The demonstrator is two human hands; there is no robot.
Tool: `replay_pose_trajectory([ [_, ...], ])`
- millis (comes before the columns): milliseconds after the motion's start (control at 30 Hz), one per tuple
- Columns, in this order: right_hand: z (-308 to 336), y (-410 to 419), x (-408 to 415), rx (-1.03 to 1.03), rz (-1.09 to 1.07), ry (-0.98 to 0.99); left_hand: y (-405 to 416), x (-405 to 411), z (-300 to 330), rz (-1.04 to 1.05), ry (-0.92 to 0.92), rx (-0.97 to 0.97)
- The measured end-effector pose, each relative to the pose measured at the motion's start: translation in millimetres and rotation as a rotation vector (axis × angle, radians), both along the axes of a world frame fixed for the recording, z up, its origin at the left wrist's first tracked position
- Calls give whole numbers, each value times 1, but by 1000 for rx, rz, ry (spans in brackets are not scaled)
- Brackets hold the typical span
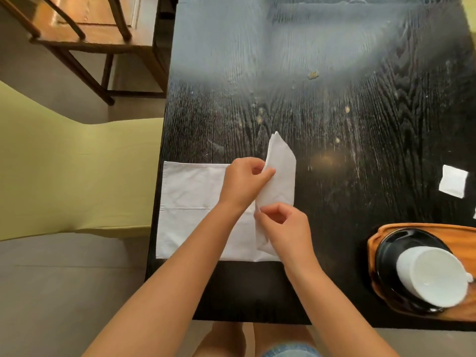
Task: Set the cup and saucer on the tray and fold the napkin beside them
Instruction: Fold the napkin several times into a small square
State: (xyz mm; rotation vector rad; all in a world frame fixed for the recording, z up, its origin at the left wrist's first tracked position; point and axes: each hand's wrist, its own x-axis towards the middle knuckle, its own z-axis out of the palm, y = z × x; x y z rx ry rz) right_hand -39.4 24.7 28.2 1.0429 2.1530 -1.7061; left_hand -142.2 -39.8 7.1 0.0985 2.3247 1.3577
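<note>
A: Which step is this?
B: The fold. The napkin [190,202] lies flat at the table's [334,124] near left; the left hand [243,182] pinches its raised right edge, the right hand [286,228] pinches the same flap nearer
A: And the crockery?
B: Done, I'd say: cup [432,275] on saucer [394,248] on the tray [373,243], near right. Next, carry the flap leftward, flatten it, then move the napkin beside the tray
</note>
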Motion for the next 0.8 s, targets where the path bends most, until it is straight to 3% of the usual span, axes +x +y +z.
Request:
replay_pose_trajectory([
  [200, -14, -56, -20, -51, 207, -47, -84, -3, -19, 222, -112, 105],
  [467, -40, -120, -38, 22, 397, -94, -162, -8, -48, 346, -98, -89],
  [800, -53, -147, -45, 110, 498, -155, -176, -10, -69, 456, -15, -282],
])
